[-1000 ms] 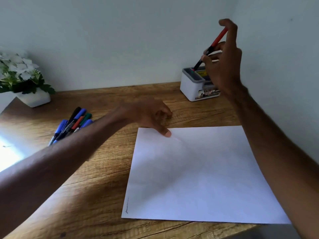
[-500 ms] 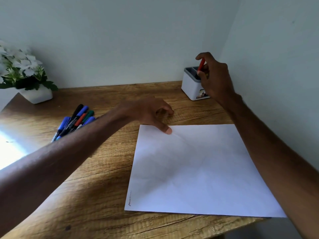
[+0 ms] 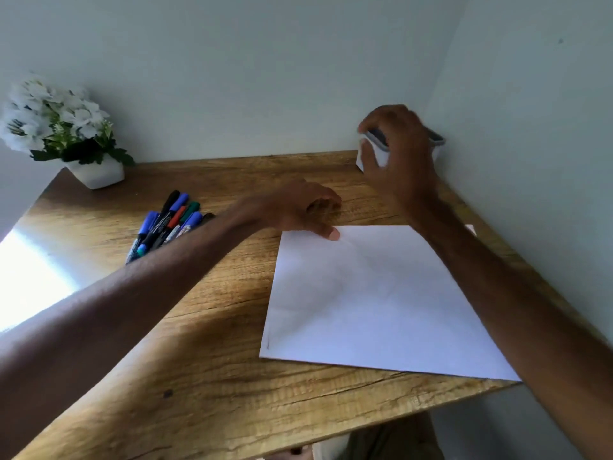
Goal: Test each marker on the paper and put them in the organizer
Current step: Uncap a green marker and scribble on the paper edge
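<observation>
A white paper sheet (image 3: 381, 310) lies on the wooden table (image 3: 199, 376). My left hand (image 3: 298, 210) rests at the sheet's far left corner, thumb tip pressing on the paper and fingers loosely curled on the wood. My right hand (image 3: 401, 154) hovers over the white organizer (image 3: 381, 157) in the far right corner and hides most of it; the thumb lies in front of its wall. The hand is blurred and no marker shows in it. A pile of several markers (image 3: 169, 220), blue, black, red and green, lies to the left, partly behind my left forearm.
A white pot of white flowers (image 3: 66, 127) stands at the table's far left corner. Walls close off the back and right side. Bright sunlight falls on the left edge of the table. The near table edge runs under my arms.
My right hand carried the red marker down into the organizer; the marker is no longer visible and the hand now covers the organizer. My left hand stayed on the paper corner.
</observation>
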Tool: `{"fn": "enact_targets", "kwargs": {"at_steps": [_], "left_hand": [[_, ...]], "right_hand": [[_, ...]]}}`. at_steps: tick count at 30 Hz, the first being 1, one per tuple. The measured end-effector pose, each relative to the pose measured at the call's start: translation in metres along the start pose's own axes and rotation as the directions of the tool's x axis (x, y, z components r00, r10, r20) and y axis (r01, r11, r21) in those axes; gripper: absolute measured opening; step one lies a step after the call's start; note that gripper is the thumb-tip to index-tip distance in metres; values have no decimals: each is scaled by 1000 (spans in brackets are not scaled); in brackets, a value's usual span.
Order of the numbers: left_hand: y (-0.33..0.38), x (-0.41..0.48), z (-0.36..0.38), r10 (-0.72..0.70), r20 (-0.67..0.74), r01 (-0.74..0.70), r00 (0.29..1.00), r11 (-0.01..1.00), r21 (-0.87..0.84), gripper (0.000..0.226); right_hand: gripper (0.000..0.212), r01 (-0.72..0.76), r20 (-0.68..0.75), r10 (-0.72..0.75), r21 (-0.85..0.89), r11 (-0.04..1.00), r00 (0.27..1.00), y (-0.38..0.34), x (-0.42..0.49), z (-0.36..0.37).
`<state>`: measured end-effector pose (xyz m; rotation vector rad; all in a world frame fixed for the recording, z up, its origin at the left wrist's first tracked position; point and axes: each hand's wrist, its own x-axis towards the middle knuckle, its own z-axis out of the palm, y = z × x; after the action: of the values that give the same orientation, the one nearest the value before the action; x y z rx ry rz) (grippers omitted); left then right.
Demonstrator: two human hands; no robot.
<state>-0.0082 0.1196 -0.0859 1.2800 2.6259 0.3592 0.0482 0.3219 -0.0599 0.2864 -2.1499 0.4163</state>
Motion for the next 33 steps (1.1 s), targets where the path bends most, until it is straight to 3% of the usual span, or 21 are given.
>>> {"fn": "enact_targets", "kwargs": {"at_steps": [4,7,11,13,15,18,23,27,30,33], "left_hand": [[-4,-26,15,89,-242,-91,966,996,4,54],[-11,-63,7,15,-356,-4,934,1000,30,27],[-41,-115,1,-158,-570,151,806,987,-61,24],[-57,-132,1,-251,-662,212,706,967,-141,22],[-72,-146,0,-333,-710,257,620,942,-217,18],[-85,-162,-6,-407,-722,293,560,912,-286,15],[-90,-173,-7,-446,-681,315,581,895,-317,14],[-83,-170,0,-397,-679,255,618,918,-305,15],[-70,-169,4,-325,-678,182,659,944,-276,18],[-59,-168,3,-240,-658,107,714,966,-236,31]], "right_hand": [[10,-35,271,-7,151,988,963,-38,-24,12],[12,-44,400,-40,199,979,916,-58,-41,18],[12,-88,513,-115,355,931,850,-88,-45,33],[13,-72,532,-179,416,906,827,-106,-45,44],[17,-32,548,-250,453,891,798,-123,-42,55],[31,86,569,-376,469,879,731,-143,-34,72],[37,306,619,-485,380,873,617,-155,-26,87],[53,372,668,-510,353,858,541,-150,-24,82],[43,360,637,-533,393,846,557,-142,-20,72],[29,250,563,-482,440,862,671,-132,-15,58]]}}
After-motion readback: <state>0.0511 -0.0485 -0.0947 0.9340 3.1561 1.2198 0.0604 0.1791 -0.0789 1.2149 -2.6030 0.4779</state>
